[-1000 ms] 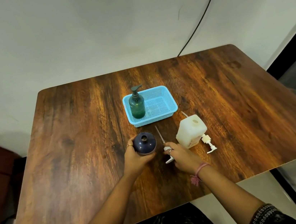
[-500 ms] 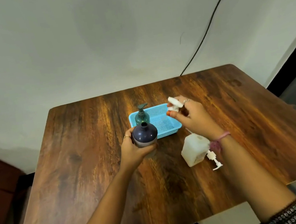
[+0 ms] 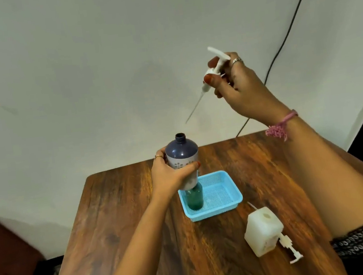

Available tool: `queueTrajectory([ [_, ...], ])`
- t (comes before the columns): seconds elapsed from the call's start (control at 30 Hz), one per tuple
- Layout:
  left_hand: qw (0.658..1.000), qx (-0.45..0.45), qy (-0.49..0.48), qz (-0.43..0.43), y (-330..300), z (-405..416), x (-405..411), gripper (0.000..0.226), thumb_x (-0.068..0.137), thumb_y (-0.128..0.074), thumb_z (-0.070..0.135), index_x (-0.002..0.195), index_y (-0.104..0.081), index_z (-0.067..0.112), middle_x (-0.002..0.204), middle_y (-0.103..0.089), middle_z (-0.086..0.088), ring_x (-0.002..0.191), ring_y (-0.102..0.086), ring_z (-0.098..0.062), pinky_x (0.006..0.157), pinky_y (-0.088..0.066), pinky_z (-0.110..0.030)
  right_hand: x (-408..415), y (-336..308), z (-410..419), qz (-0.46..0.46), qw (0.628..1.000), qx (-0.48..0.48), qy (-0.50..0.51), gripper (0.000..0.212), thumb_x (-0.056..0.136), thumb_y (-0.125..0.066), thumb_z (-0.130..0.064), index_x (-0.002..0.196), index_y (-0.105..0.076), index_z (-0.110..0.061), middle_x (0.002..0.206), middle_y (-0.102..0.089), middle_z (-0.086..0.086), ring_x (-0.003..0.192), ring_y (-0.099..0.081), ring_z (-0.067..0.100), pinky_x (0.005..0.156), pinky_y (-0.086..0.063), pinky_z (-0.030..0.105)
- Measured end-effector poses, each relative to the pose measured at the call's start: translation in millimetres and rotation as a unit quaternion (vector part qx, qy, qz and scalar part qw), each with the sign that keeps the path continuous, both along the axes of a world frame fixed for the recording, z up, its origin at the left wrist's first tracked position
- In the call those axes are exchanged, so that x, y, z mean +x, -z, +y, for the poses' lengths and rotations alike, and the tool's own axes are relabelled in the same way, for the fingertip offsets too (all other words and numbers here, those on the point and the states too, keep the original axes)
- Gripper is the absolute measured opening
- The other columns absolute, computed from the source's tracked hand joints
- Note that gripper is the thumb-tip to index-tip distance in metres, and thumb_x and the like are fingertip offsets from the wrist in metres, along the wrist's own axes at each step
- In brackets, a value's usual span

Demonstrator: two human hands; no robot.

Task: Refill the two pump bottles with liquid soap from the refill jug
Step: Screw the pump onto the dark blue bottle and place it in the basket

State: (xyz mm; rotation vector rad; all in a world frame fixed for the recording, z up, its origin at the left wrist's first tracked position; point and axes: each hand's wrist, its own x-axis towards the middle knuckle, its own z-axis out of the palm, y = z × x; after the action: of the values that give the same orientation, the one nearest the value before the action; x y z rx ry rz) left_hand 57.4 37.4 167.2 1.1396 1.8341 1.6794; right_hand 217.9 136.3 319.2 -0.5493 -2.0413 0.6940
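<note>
While the left hand [image 3: 169, 178] grips the dark blue pump bottle [image 3: 182, 158] round its middle and holds it in the air above the table [image 3: 121, 214], its neck open and facing up, the right hand [image 3: 235, 84] pinches the white pump head [image 3: 215, 66] up high and to the right, the thin dip tube [image 3: 195, 107] slanting down toward the bottle but well apart from it. It looks to me as though the pump is about to go back in, which suggests this bottle has had its soap, though I cannot see the level inside. To do it well, she should bring the tube tip down straight over the small mouth, keep the bottle upright and steady, and thread the tube in before turning the collar; the tube is slender and would likely bend if it catches the rim.

Directly below the raised bottle stands the green pump bottle [image 3: 195, 199], in the near left corner of the light blue basket [image 3: 227, 191]; its top is hidden behind the blue one. Near and to the right sits the white refill jug [image 3: 263, 230], its mouth uncapped, with another white pump [image 3: 291, 249] lying just beside it on the wood. A black cable [image 3: 287, 33] runs down the far wall. Nothing lies between tube and neck; the open jug is the thing to mind with the right forearm.
</note>
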Motion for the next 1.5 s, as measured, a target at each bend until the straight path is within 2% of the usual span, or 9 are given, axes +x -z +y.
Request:
queueTrajectory([
  [0.07,1.0,0.003,-0.008,0.003,-11,4,-4,0.074,0.056,-0.089,0.02,0.117,-0.048,0.02,0.107,-0.062,0.003,0.093,-0.063,-0.012,0.077,-0.057,-0.029,-6,-13,0,0.004,1.0,0.005,-0.014,0.02,0.097,-0.052,-0.026,0.113,-0.043,-0.017,0.104,-0.064,0.009,0.073,-0.058,0.011,0.071,-0.051,0.021],
  [0.23,0.999,0.017,-0.029,0.009,-33,10,-16,0.076,0.056,-0.089,0.023,0.119,-0.048,0.019,0.107,-0.061,0.001,0.092,-0.063,-0.011,0.076,-0.056,-0.028,-23,-42,0,-0.002,0.998,0.008,-0.057,0.019,0.097,-0.052,-0.028,0.112,-0.044,-0.018,0.103,-0.067,0.007,0.077,-0.059,0.016,0.075,-0.053,0.027],
  [0.37,0.999,0.027,-0.023,0.01,-48,11,-19,0.075,0.057,-0.089,0.022,0.118,-0.046,0.021,0.107,-0.06,0.001,0.089,-0.063,-0.01,0.067,-0.054,-0.019,-35,-53,1,-0.028,0.997,0.02,-0.067,0.019,0.097,-0.052,-0.027,0.111,-0.045,-0.016,0.092,-0.067,-0.006,0.075,-0.058,0.013,0.075,-0.052,0.027],
  [0.5,0.999,0.04,-0.021,0.017,-60,13,-19,0.073,0.06,-0.087,0.024,0.12,-0.045,0.021,0.106,-0.059,0.003,0.087,-0.062,-0.01,0.058,-0.05,-0.012,-47,-54,7,-0.073,0.995,0.033,-0.06,0.025,0.095,-0.056,-0.03,0.113,-0.048,-0.016,0.099,-0.067,0.005,0.075,-0.059,0.01,0.076,-0.051,0.028],
  [0.67,0.997,0.062,-0.03,0.019,-77,16,-19,0.073,0.061,-0.087,0.026,0.12,-0.045,0.019,0.104,-0.058,0.003,0.087,-0.06,-0.01,0.066,-0.05,-0.016,-58,-52,14,-0.11,0.99,0.024,-0.084,0.029,0.091,-0.062,-0.03,0.115,-0.056,-0.015,0.1,-0.067,0.001,0.078,-0.062,0.005,0.076,-0.052,0.022],
  [0.93,0.996,0.075,-0.035,0.043,-94,21,-20,0.071,0.064,-0.085,0.027,0.12,-0.042,0.021,0.109,-0.055,0.002,0.087,-0.057,-0.01,0.067,-0.047,-0.012,-67,-54,20,-0.118,0.988,0.026,-0.099,0.026,0.091,-0.062,-0.029,0.114,-0.064,-0.017,0.095,-0.065,-0.01,0.08,-0.062,0.002,0.07,-0.049,0.012],
  [1.13,0.996,0.072,-0.037,0.049,-97,24,-20,0.074,0.064,-0.086,0.028,0.123,-0.042,0.019,0.112,-0.055,0.002,0.091,-0.057,-0.013,0.068,-0.046,-0.013,-68,-58,22,-0.114,0.988,0.03,-0.099,0.024,0.09,-0.064,-0.027,0.112,-0.066,-0.017,0.106,-0.068,-0.007,0.097,-0.063,0.002,0.082,-0.048,0.008],
  [1.33,0.995,0.082,-0.042,0.04,-104,25,-19,0.077,0.063,-0.086,0.028,0.125,-0.042,0.019,0.112,-0.055,0.002,0.087,-0.056,-0.01,0.065,-0.045,-0.012,-70,-50,20,-0.114,0.989,0.036,-0.092,0.026,0.089,-0.066,-0.026,0.112,-0.068,-0.016,0.103,-0.068,-0.008,0.092,-0.06,-0.004,0.076,-0.044,0.0],
  [1.5,0.994,0.088,-0.048,0.042,-107,26,-20,0.078,0.062,-0.086,0.028,0.125,-0.042,0.019,0.113,-0.053,0.003,0.089,-0.055,-0.01,0.064,-0.044,-0.011,-72,-45,15,-0.09,0.993,0.052,-0.056,0.027,0.081,-0.073,-0.033,0.103,-0.071,-0.016,0.092,-0.069,-0.005,0.084,-0.061,0.001,0.07,-0.047,0.007],
])
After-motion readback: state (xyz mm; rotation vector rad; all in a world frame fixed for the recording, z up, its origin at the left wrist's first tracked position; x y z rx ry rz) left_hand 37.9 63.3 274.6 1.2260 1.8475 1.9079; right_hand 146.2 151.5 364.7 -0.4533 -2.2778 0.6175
